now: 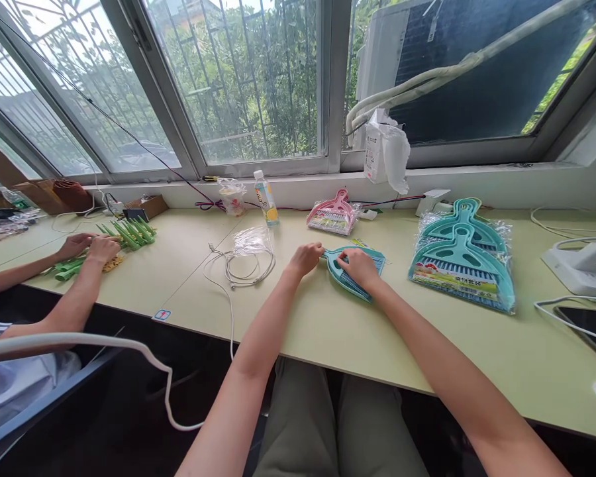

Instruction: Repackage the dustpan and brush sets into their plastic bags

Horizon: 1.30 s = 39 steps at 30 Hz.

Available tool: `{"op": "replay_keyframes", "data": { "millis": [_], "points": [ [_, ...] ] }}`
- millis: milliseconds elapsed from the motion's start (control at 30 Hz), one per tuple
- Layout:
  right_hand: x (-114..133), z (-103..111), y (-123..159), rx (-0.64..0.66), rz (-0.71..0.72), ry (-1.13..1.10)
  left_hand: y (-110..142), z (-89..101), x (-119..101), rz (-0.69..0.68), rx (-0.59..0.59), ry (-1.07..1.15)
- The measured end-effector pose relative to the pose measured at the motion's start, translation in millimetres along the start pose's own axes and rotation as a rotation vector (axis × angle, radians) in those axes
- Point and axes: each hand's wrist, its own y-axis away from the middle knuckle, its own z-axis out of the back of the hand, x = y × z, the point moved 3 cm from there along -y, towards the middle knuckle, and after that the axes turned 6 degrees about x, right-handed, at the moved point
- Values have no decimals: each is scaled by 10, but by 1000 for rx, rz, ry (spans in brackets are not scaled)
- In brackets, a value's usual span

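Observation:
A teal dustpan (345, 281) lies on the table in front of me, with a small brush (376, 259) with blue bristles in its pan. My left hand (305, 259) is closed around the handle end at the left. Over the pan, my right hand (361, 268) has its fingers bent and pinched on the brush; its fingertips are partly hidden. A printed card (361, 243) shows just behind the dustpan.
Wrapped teal dustpan sets (461, 265) lie to the right, and a pink set (334, 213) lies behind. A coiled white cable (248, 268) and a bottle (265, 199) stand left of centre. A power strip (576, 268) is far right. At left, a co-worker's hands (102, 248) handle green items.

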Motion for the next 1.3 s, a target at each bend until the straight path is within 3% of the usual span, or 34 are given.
{"op": "replay_keyframes", "data": {
  "millis": [500,700,800,867,967,1067,1133,1300],
  "points": [
    [-32,-83,-23,4,-3,37,-24,-90,35,7,2,20],
    [-44,-57,-9,-10,-41,33,34,-28,-11,19,-81,98],
    [-54,19,15,-60,-121,-11,47,48,6,142,-250,192],
    [-44,92,38,-126,-162,-73,42,85,63,295,-293,387],
    [-11,191,74,-228,-183,-179,7,85,81,338,-90,921],
    [3,249,104,-322,-226,-262,6,131,-66,116,207,1405],
    [-8,265,122,-381,-272,-310,30,177,-176,31,303,1511],
    [-53,281,122,-429,-273,-395,29,204,-322,42,254,1476]
  ]
}}
